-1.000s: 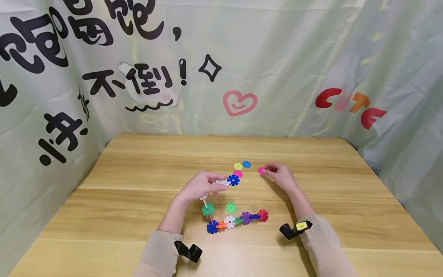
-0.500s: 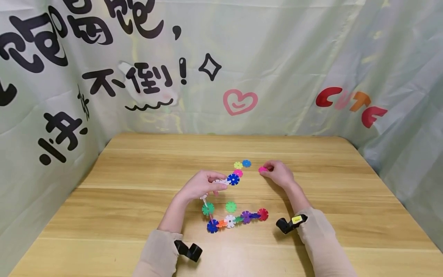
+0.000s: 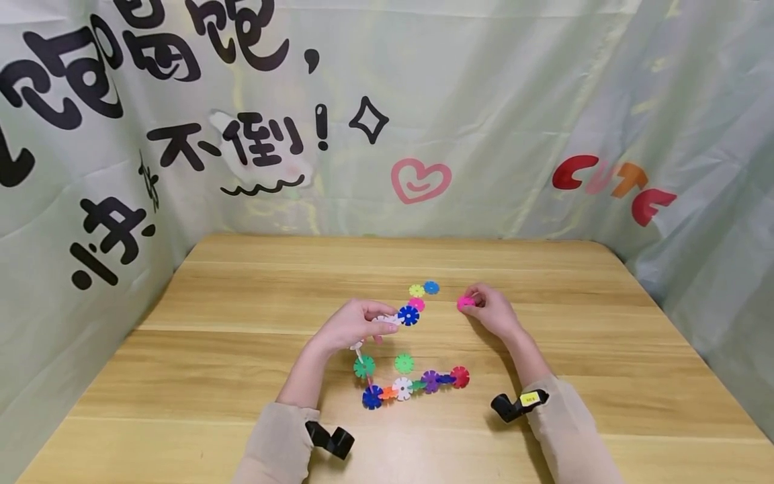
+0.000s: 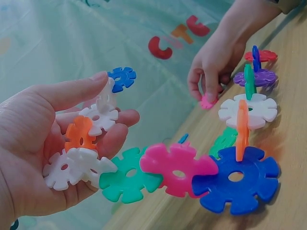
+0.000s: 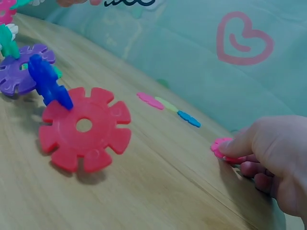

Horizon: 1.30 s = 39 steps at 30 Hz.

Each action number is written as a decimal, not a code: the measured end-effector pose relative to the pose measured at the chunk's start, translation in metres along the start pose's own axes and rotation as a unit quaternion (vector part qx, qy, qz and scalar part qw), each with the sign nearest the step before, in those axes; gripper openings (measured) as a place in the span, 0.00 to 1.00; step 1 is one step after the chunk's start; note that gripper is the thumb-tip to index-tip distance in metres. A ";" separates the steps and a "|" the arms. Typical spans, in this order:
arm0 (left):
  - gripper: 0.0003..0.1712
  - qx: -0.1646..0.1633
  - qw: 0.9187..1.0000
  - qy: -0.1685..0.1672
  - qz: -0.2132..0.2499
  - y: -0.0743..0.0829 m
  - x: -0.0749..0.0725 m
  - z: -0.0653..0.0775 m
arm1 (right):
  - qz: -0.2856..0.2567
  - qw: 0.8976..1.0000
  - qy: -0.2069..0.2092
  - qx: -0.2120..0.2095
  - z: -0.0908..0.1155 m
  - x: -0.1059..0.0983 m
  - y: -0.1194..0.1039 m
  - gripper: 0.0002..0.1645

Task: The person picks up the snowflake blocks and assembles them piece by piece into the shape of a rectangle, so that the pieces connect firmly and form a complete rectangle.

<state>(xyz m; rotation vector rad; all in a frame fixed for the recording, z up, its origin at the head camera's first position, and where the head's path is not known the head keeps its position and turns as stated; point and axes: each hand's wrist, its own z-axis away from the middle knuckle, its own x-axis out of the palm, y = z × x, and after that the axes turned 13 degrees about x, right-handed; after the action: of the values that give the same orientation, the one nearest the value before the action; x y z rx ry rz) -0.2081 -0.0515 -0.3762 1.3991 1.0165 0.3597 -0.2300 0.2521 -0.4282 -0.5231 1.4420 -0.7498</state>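
My left hand (image 3: 353, 326) holds one end of a chain of interlocking plastic snowflake discs (image 4: 180, 170). In the left wrist view, white discs and an orange disc (image 4: 80, 134) lie against its palm and fingers, with the thumb over them. A dark blue disc (image 3: 408, 315) sticks out past the fingertips. From the hand the chain bends down and runs right to a red disc (image 5: 85, 130) at its other end. Farther right, my right hand (image 3: 494, 314) pinches a pink snowflake disc (image 3: 465, 302) between thumb and fingers, close to the tabletop.
Flat on the wooden table (image 3: 562, 289) lie loose discs: yellow (image 3: 416, 290), light blue (image 3: 431, 288) and pink (image 3: 416, 304). A light green disc (image 3: 404, 364) sits inside the chain's bend. A printed cloth (image 3: 496, 121) hangs behind the table.
The pink disc in my right hand has shifted slightly right and changed its tilt, its face less turned to the head camera. My left hand and the chain stay put.
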 end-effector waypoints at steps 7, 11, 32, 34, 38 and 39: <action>0.23 0.001 1.000 0.000 -0.001 0.000 0.002 -0.001 | -0.024 0.999 -0.003 -0.022 0.004 -0.004 0.008 0.09; 0.23 -0.002 1.000 0.001 -0.002 0.002 0.002 -0.002 | -0.066 0.997 -0.023 -0.012 0.009 -0.008 0.010 0.11; 0.23 -0.003 1.000 0.000 -0.006 0.003 0.004 -0.001 | -0.198 0.974 -0.097 0.044 0.037 -0.020 -0.014 0.16; 0.23 -0.002 1.000 0.001 -0.006 0.003 0.004 -0.001 | -0.203 0.973 -0.109 0.032 0.043 -0.020 -0.027 0.16; 0.22 0.004 1.000 0.001 -0.009 0.004 0.005 -0.001 | -0.225 0.965 -0.136 0.013 0.055 -0.018 -0.052 0.14; 0.22 0.007 1.000 0.001 -0.009 0.005 0.005 0.000 | -0.230 0.963 -0.142 0.010 0.058 -0.018 -0.057 0.14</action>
<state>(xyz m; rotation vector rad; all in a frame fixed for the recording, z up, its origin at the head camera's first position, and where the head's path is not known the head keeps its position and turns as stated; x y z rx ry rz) -0.2043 -0.0469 -0.3736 1.4017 1.0333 0.3415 -0.1802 0.2195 -0.3698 -0.9296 1.0516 -1.0087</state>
